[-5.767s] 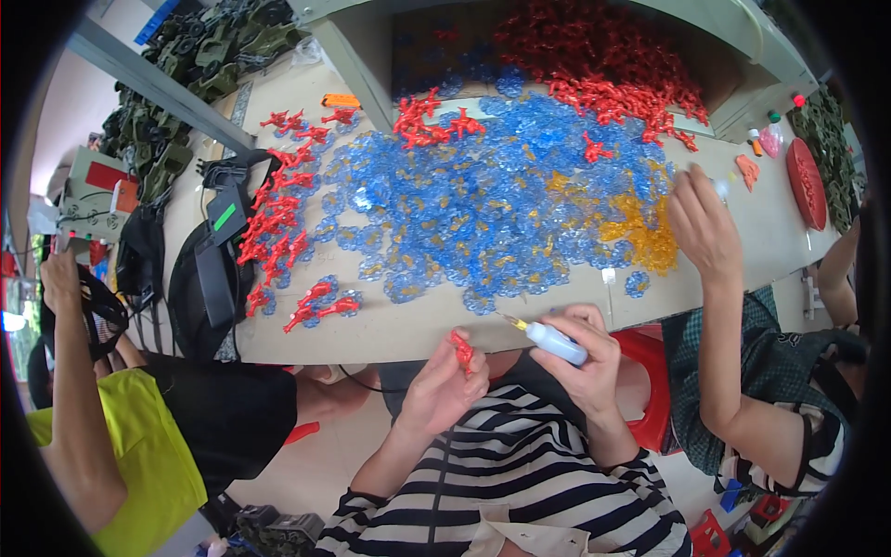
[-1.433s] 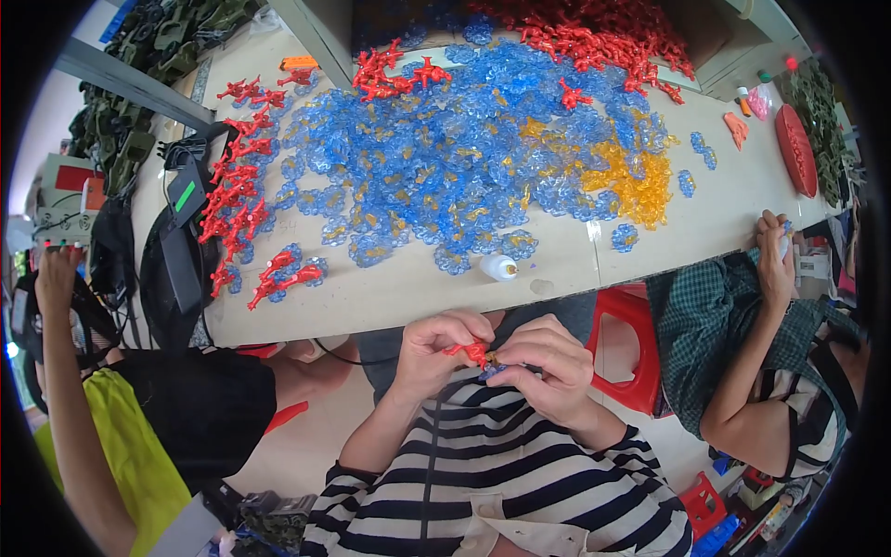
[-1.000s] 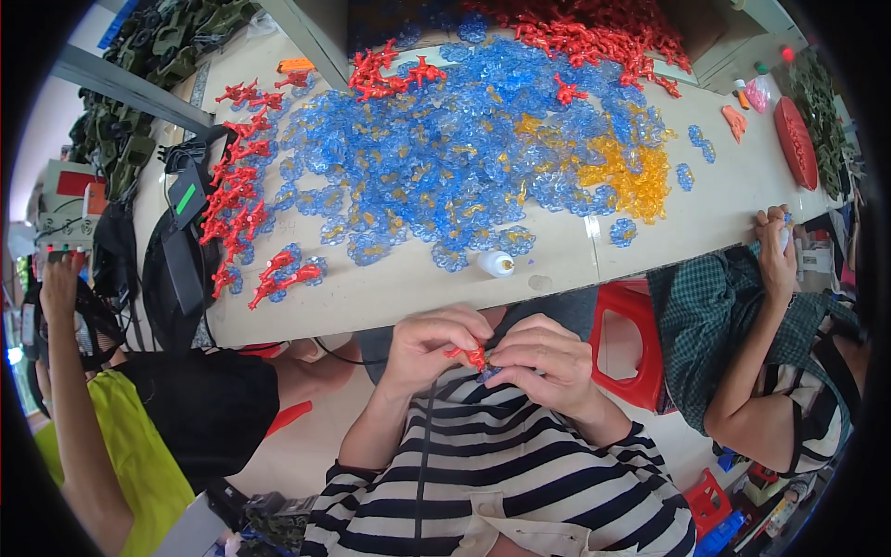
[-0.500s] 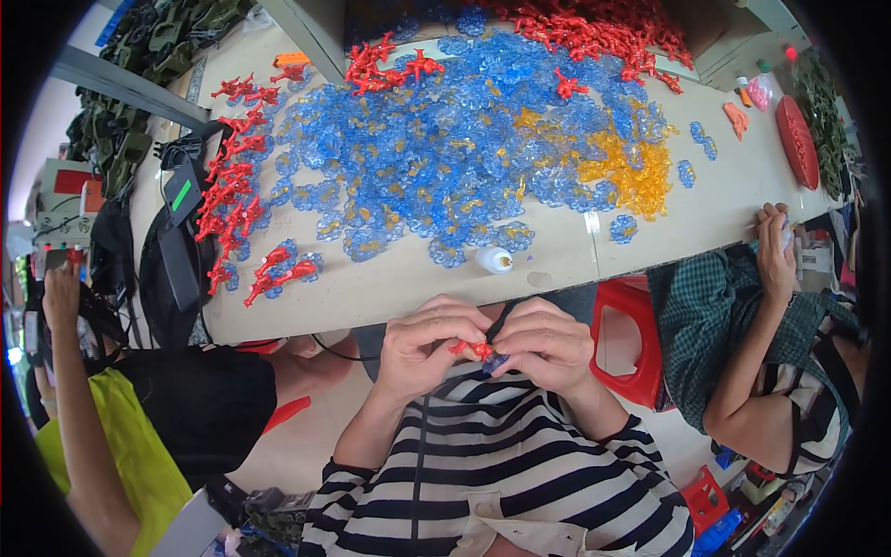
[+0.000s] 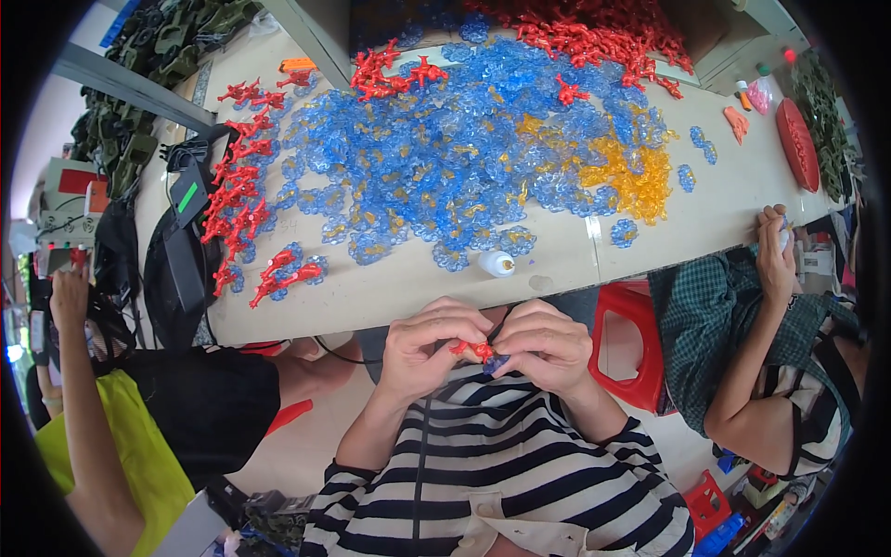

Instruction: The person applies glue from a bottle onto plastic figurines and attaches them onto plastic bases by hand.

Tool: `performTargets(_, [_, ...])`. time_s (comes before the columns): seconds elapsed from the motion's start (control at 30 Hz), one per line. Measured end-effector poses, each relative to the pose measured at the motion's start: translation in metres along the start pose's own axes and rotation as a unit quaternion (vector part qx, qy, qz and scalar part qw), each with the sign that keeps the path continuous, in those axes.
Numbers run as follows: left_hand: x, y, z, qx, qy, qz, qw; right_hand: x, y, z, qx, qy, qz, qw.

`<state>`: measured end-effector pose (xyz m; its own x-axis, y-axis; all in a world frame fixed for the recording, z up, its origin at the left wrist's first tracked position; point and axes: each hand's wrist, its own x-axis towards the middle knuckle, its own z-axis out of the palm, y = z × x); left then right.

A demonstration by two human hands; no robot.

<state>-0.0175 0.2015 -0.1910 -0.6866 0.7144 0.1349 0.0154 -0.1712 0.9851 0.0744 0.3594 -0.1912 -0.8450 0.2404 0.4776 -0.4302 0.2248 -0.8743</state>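
Note:
Close to my body, just off the table's near edge, both hands meet fingertip to fingertip. My left hand (image 5: 430, 342) pinches a small red plastic figure (image 5: 471, 350). Between the closed fingers of my right hand (image 5: 546, 343) is a translucent blue plastic piece (image 5: 496, 363), which touches the red figure's right end. My fingers cover parts of both. Beyond my hands, a white squeeze bottle (image 5: 496, 264) stands on the table. A wide heap of blue translucent pieces (image 5: 418, 167) spreads behind it, with yellow translucent pieces (image 5: 636, 167) at its right.
Red figures on blue pieces (image 5: 241, 186) line the table's left side. More red figures (image 5: 594, 37) are piled at the back. A red dish (image 5: 796, 144) lies far right. Co-workers sit on both sides; a red stool (image 5: 629, 348) is at my right. Dark cables and a bag (image 5: 176, 251) hang at left.
The view has shifted very slightly. My hands keep the same pinch on the red figure and the blue piece, with hardly any movement.

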Motion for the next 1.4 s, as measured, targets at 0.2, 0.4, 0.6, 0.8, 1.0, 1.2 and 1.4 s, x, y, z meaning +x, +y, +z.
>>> performTargets(0.2, [0.0, 0.001, -0.003, 0.007, 0.004, 0.004, 1.0, 0.004, -0.001, 0.002, 0.007, -0.013, 0.0, 1.0])
performTargets(0.4, [-0.003, 0.004, -0.012, 0.022, -0.024, 0.011, 0.999, 0.0, -0.004, 0.004, 0.0, -0.035, 0.006, 0.999])
performTargets(0.6, [-0.018, 0.031, -0.046, 0.3, 0.077, 0.048, 0.95, -0.003, -0.007, 0.0, -0.101, -0.015, 0.043, 0.994])
performTargets(0.8, [-0.013, 0.027, -0.087, 0.604, 0.226, 0.065, 0.761, -0.002, 0.004, -0.011, -0.209, 0.097, 0.101, 0.968])
performTargets(1.0, [0.012, 0.034, -0.067, 0.64, 0.242, 0.116, 0.72, 0.028, 0.007, 0.0, -0.3, 0.079, 0.104, 0.945])
performTargets(1.2, [0.07, 0.031, -0.033, 0.529, 0.175, 0.18, 0.811, 0.025, 0.024, 0.003, -0.295, 0.08, 0.054, 0.951])
performTargets(1.4, [0.194, 0.023, -0.063, 0.637, 0.148, 0.144, 0.742, 0.024, 0.021, -0.002, -0.258, 0.085, 0.053, 0.961])
